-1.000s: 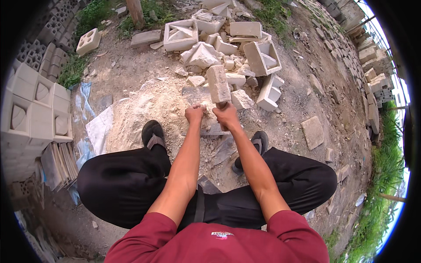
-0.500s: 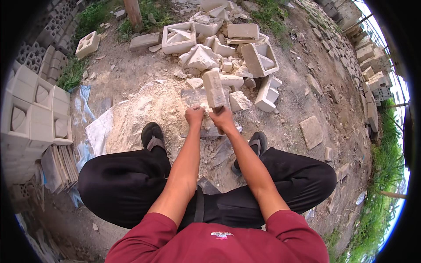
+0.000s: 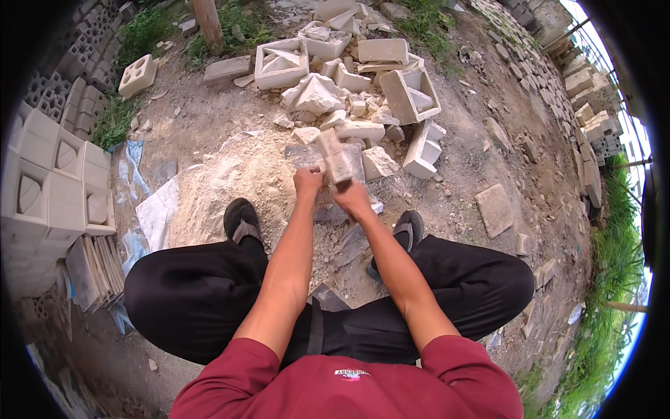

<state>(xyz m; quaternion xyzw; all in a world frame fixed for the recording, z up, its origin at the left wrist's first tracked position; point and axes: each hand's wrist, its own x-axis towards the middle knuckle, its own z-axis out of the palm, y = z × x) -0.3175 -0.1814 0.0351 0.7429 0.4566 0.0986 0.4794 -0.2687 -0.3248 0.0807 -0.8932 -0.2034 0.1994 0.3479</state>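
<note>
My right hand (image 3: 354, 199) is closed at the near end of a dusty, block-headed mallet (image 3: 336, 157); its handle is mostly hidden by my fingers. The blurred mallet head tilts up and away over a grey slab (image 3: 300, 155). Just left of it, my left hand (image 3: 308, 180) is closed low over the same slab. Whatever its fingers pinch is too small and covered to make out. Crushed pale stone (image 3: 234, 178) is heaped at the slab's left side. A broken chunk (image 3: 378, 163) lies against its right side.
Beyond the slab rises a pile of broken hollow blocks (image 3: 315, 94). Whole pale blocks (image 3: 63, 188) are stacked at the left, above leaning thin boards (image 3: 98, 269). My sandalled feet (image 3: 242, 216) flank the work spot. A flat square stone (image 3: 494, 211) lies to the right.
The mallet head has shifted slightly left and nearer, and my right hand has dropped a little. My left hand stays almost where it was, over the slab.
</note>
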